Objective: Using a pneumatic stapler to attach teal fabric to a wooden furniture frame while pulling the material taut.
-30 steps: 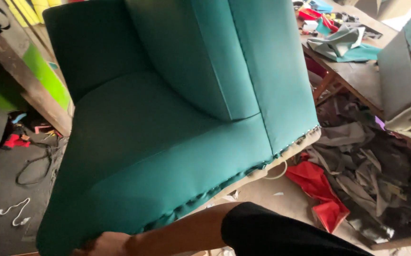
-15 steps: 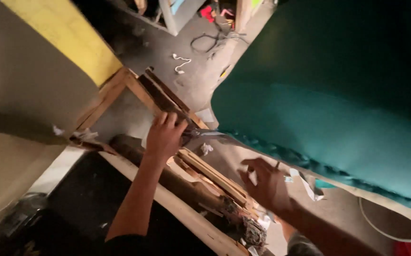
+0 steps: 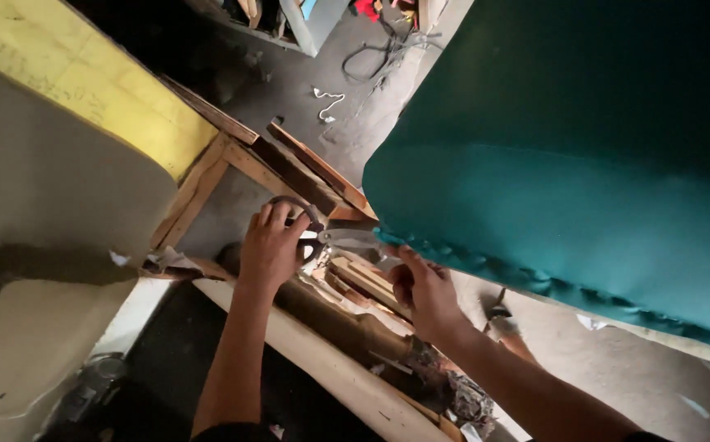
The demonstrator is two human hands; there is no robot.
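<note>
My left hand (image 3: 273, 245) grips the dark looped handles of a pair of large scissors (image 3: 330, 237), whose metal blades point right toward the lower edge of a teal upholstered chair (image 3: 568, 180). My right hand (image 3: 422, 288) is just below the blade tips, with its fingers curled at the chair's bottom edge where the teal fabric ends. Whether it pinches the fabric is hard to tell. Both hands work above a rough wooden frame (image 3: 232, 155).
Yellow foam (image 3: 85, 82) lies on a pale slab at the left. Wooden boards and scraps (image 3: 355, 344) run diagonally under my hands. On the grey floor are a white cord (image 3: 329, 102) and dark cables (image 3: 388, 57). A dark tool (image 3: 85, 393) sits at the bottom left.
The view swung from the chair's front to its underside. My left hand has taken up the scissors by the wooden frame, and my right hand has moved up to the chair's lower edge.
</note>
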